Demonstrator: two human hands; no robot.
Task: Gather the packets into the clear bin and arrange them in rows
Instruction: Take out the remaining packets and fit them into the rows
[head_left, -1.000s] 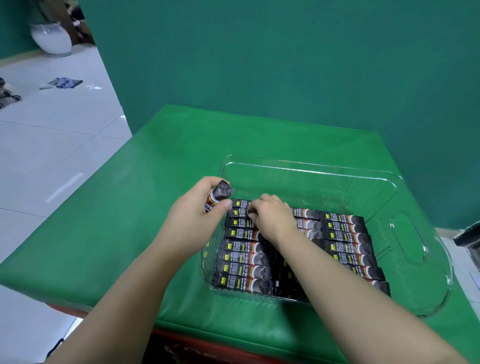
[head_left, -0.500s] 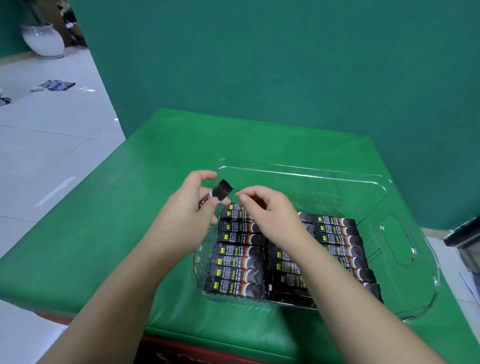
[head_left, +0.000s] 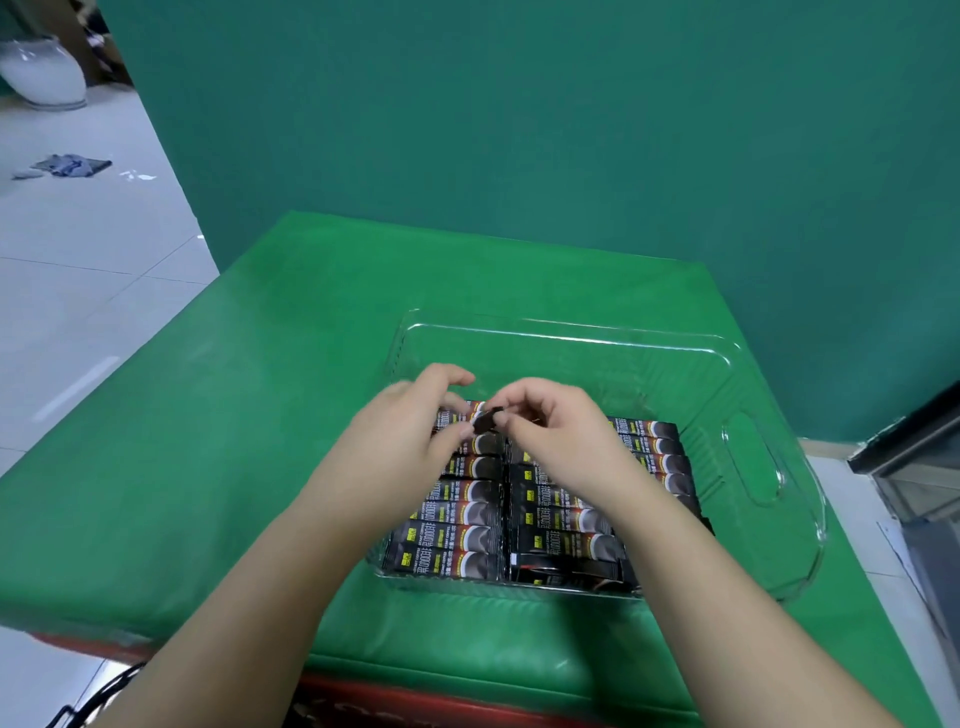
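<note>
Both hands have closed in on each other since a second ago: the right hand (head_left: 550, 441) has lifted off the rows and come up to the packet (head_left: 488, 420) that the left hand (head_left: 410, 441) was holding alone. That dark packet now sits between them, just above the far end of the left row, the left thumb and fingers (head_left: 457, 376) curled round one end and the right fingertips (head_left: 501, 417) pinching the other.

Nearest the viewer, the near part of the clear bin (head_left: 753, 519) is filled with packets lying crosswise in rows (head_left: 452, 540), a left column and a right one, snug against the near wall. Farther in, the bin's floor is bare to its far wall. No loose packets show on the green worktop (head_left: 208, 441). By the look of it, gathering is almost finished; the held packet remains to be laid at the far end of a row.
</note>
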